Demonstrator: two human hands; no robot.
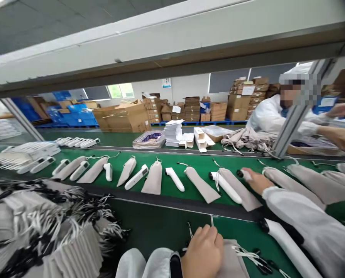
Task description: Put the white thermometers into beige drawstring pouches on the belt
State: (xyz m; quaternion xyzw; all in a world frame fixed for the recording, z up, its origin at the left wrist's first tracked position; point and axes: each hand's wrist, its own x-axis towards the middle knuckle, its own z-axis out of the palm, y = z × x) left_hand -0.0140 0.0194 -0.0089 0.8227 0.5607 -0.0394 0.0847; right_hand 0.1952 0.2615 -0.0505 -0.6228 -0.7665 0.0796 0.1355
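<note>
My right hand [256, 180] reaches over the green conveyor belt, its fingers closed around a white handheld device with a black end [242, 173]. Most of that device is hidden by the hand. Low in the middle, my left hand [205, 251] has its fingers curled on a grey drawstring pouch [233, 258], whose white cords trail to the right. A dark oval item [176, 266] shows beside the left wrist. Another white device [288, 243] lies under my right forearm. On the belt, a pouch [239, 189] and a white device [229, 189] lie side by side, left of my right hand.
Stacked grey pouches with tangled cords [74, 247] fill the lower left. More pouches [152, 177] and devices [136, 177] line the belt. Across it are white papers [173, 133], a pouch heap [247, 139] and a co-worker [268, 114]. A metal post [294, 116] and an overhead beam [161, 46] frame the bench.
</note>
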